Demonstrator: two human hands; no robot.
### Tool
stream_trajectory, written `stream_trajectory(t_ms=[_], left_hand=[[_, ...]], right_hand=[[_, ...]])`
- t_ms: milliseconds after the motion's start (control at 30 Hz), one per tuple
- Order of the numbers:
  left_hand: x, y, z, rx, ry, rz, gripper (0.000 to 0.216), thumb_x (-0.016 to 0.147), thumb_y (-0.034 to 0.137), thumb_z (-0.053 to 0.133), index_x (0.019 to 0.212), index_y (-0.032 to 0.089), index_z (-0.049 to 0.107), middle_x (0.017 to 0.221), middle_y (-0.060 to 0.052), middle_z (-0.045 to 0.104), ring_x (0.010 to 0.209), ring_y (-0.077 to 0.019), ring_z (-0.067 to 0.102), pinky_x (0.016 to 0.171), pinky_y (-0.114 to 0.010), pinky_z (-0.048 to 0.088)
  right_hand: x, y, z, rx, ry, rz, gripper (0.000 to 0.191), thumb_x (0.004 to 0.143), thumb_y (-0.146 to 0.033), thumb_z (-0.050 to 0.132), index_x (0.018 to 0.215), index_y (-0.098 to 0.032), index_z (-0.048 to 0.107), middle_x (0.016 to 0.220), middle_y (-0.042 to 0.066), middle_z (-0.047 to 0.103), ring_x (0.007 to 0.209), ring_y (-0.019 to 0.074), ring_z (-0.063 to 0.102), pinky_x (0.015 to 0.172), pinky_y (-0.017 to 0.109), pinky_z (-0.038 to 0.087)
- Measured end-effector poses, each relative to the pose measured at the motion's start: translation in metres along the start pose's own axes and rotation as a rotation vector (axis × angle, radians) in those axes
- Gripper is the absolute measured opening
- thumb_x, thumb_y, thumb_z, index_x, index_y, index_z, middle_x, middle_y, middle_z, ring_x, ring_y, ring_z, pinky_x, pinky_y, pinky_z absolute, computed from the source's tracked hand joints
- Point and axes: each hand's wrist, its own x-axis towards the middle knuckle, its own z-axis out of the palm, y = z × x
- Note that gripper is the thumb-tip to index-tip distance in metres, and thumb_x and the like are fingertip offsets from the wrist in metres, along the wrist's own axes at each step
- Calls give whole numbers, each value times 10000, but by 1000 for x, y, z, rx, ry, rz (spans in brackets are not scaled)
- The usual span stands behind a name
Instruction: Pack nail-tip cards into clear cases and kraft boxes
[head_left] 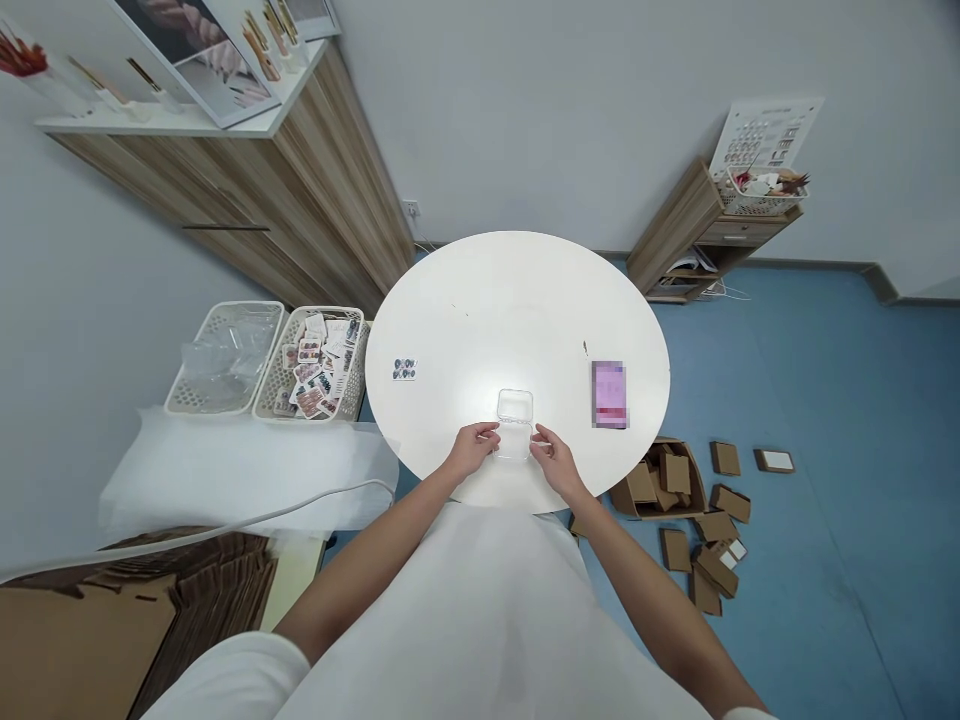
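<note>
A small clear plastic case (514,420) lies open near the front edge of the round white table (517,300). My left hand (472,448) pinches the case's near left side. At the near right side, my right hand (551,458) grips the same case with curled fingers. A small card of press-on nails (404,369) rests on the table's left part. On the right part lies a pink card (609,394).
Two white baskets (225,360) stand left of the table, one with clear cases, one with nail cards (315,365). Brown cardboard boxes (679,490) are scattered on the blue floor at right. Wooden cabinets stand at back left and back right.
</note>
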Motion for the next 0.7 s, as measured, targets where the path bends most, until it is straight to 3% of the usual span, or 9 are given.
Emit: stream_trajectory(t_ms=[200,467,700], left_hand=[[15,-16,3,47,18,-38,373,665,276,643,1003,125,595,673,-1,575,589,-91,529,611,-258,442],[28,-28,6,81,50,-59,386,671,307,621,1017,138,589,654,3,576,601,-108,521,623,-270,429],[27,-28,10,256,174,-19,315,703,257,583,1004,168,560,747,-20,612,689,-139,567,711,-297,435]], right_hand=[[-2,7,8,-63,-2,-34,478,738,-348,488,1192,-201,470,1135,85,512,818,144,567,780,353,489],[9,15,8,-55,20,0,513,728,-310,501,1223,-194,433,1132,97,541,977,184,550,814,379,472],[11,12,9,27,22,53,522,718,-303,519,1214,-172,427,1157,110,531,1016,179,541,849,360,461]])
